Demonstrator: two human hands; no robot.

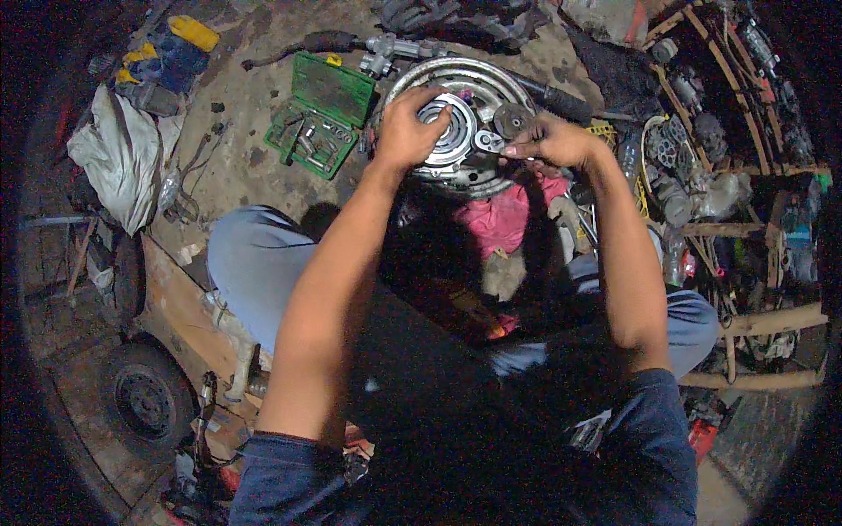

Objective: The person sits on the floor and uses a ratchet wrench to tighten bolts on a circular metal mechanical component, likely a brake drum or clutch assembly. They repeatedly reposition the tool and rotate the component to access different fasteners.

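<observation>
My left hand (405, 138) is curved round the left side of a round silver metal part with concentric rings (461, 144), thumb on its face and fingers along its upper edge. In my right hand (557, 142) a small silver piece with a ring-shaped end (486, 141) is pinched, its ring close to the right edge of the round part. A dark, greasy round metal part (513, 120) is just above those right fingertips. Beneath all of this lies a large silver wheel-like dish (481, 70), with a pink cloth (498, 219) below it.
An open green socket case (331, 92) with several small tools lies left of the dish. Behind it is a shock absorber-like metal part (399, 47). A pale cloth sack (123, 158) and a tyre (145, 399) are at left; wooden shelving (772, 324) with metal parts stands right.
</observation>
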